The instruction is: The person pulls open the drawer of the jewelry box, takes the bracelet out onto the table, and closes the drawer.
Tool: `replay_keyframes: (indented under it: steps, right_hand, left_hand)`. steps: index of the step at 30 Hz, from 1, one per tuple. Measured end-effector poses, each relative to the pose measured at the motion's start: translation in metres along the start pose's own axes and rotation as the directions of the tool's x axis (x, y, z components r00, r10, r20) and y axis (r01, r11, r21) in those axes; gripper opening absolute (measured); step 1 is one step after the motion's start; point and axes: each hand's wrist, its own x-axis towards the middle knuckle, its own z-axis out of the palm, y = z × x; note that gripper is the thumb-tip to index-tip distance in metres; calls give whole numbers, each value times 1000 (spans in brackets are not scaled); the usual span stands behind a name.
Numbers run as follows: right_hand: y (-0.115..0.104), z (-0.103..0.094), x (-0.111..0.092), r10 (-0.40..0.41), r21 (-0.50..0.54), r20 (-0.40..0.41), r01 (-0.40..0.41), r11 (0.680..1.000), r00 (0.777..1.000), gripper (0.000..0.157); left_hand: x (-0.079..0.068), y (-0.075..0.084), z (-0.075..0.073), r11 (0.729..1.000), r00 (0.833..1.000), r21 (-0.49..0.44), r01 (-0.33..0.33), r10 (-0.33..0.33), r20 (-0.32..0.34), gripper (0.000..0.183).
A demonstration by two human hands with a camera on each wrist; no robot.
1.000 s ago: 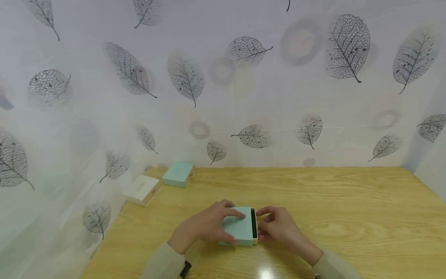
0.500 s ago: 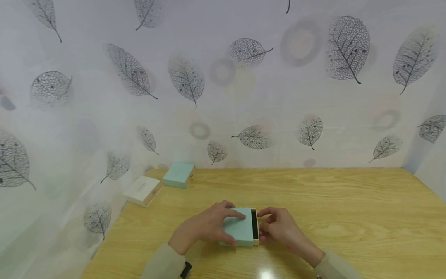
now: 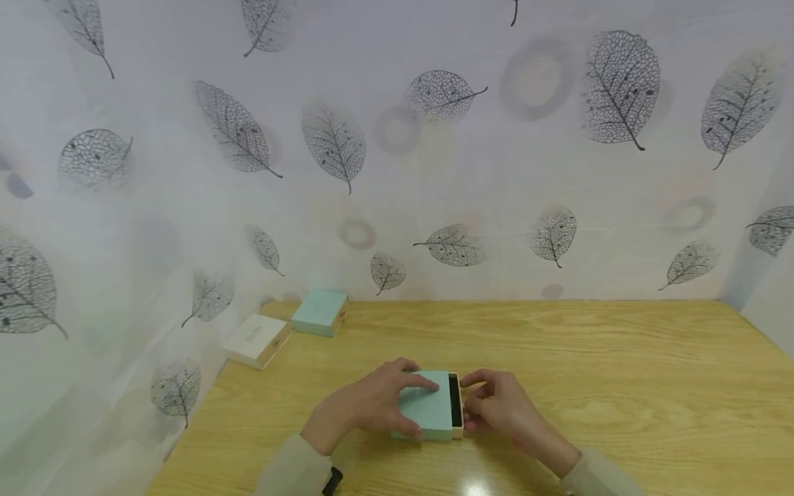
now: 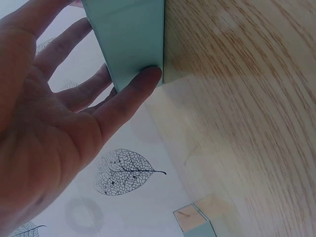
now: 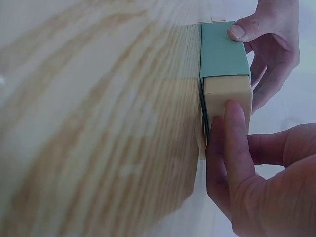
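Observation:
A pale mint slide-out box [image 3: 428, 413] lies on the wooden table in the head view. Its cream drawer [image 5: 222, 91] sticks out a little at the right end, with a strip of dark interior showing. My left hand [image 3: 372, 396] holds the mint sleeve from the left, thumb on the near side, a finger across the top and others at the far side. In the left wrist view one digit presses the sleeve's side wall. My right hand [image 3: 499, 403] grips the drawer's end with curled fingers. A fingertip [image 5: 235, 111] lies against its face in the right wrist view.
At the table's back left stand a second mint box [image 3: 320, 311] and a white box [image 3: 257, 340], close together. Behind the wooden table [image 3: 589, 365] hangs a pale leaf-printed sheet [image 3: 484, 172], which also runs along the left side.
The drawer has slid slightly farther out to the right, my right hand moving with it. My left hand keeps its hold on the sleeve. The head view has shifted slightly.

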Motion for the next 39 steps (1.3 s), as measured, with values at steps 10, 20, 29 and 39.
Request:
replay_keyframes:
  steps: [10, 20, 29, 39]
  right_hand:
    - [0, -1, 0, 0, 2, 6, 0, 1000, 1000, 29]
    - [0, -2, -2, 12, -4, -5, -13, 1000, 1000, 29]
    - [1, -3, -1, 19, 0, -7, -19, 1000, 1000, 28]
    - [1, -4, 0, 25, -13, -13, -25, 1000, 1000, 29]
  left_hand:
    - [0, 0, 1, 1000, 1000, 4, 4, -4, -2, 65]
    - [2, 0, 0, 1000, 1000, 2, -26, 26, -4, 62]
    - [2, -2, 1, 999, 999, 4, -35, 35, -3, 63]
    - [2, -1, 1, 999, 999, 8, -35, 35, 2, 63]
